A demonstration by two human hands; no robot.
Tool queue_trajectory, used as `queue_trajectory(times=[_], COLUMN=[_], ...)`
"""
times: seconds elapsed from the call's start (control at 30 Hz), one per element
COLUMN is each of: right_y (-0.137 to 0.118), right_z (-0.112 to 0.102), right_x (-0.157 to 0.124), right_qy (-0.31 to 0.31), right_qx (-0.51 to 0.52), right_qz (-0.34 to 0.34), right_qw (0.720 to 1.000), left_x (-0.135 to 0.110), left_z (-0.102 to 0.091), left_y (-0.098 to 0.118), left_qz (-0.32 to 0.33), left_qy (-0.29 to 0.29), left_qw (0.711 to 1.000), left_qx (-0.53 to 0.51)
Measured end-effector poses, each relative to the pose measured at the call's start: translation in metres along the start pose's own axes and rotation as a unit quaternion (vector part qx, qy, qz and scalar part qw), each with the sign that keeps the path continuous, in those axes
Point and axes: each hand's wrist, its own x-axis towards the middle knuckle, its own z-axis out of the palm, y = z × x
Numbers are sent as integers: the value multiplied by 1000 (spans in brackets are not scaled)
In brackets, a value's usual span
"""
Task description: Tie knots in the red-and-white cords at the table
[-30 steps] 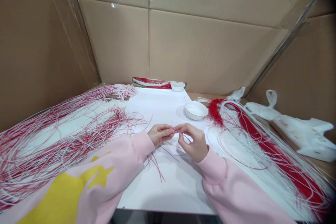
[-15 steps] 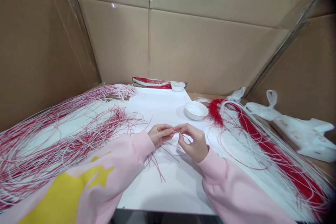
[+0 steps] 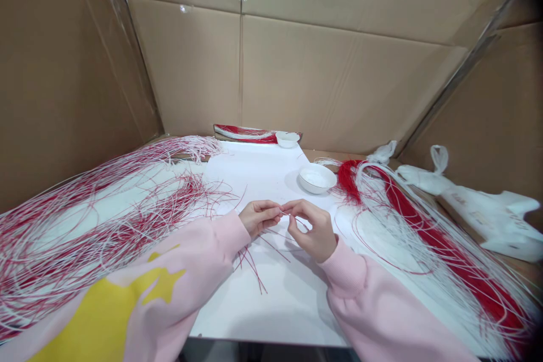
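Over the middle of the white work surface, my left hand pinches thin red and white cords between thumb and forefinger. My right hand is closed at the fingertips on the same cords, right beside the left fingertips. Between the hands only a short stretch of cord shows; its fine detail is too small to make out. Loose red cord ends hang below my left hand and spread over the surface.
Long bundles of red and white cord cover the left side. More red and white cords lie on the right. Two white bowls stand ahead, a nearer bowl and a farther bowl. Plastic bags lie right; cardboard walls surround everything.
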Motion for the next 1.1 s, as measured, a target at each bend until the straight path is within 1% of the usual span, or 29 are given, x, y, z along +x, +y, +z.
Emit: queue_trajectory(times=[0.3, 0.57, 0.7, 1.1], right_y=[-1, -1, -1, -2], right_z=[0, 0, 0, 0], right_x=[1, 2, 2, 3], right_qy=[-2, -6, -6, -9], right_qx=[-6, -13, -16, -26], right_qz=[-6, -6, -11, -21], right_qw=[1000, 1000, 1000, 999], left_x=[0, 1, 1, 0], left_z=[2, 0, 0, 1], left_y=[0, -2, -1, 0], left_qz=[10, 10, 10, 13], left_qy=[10, 9, 0, 1], left_qw=[999, 999, 999, 999], left_qx=[44, 29, 36, 42])
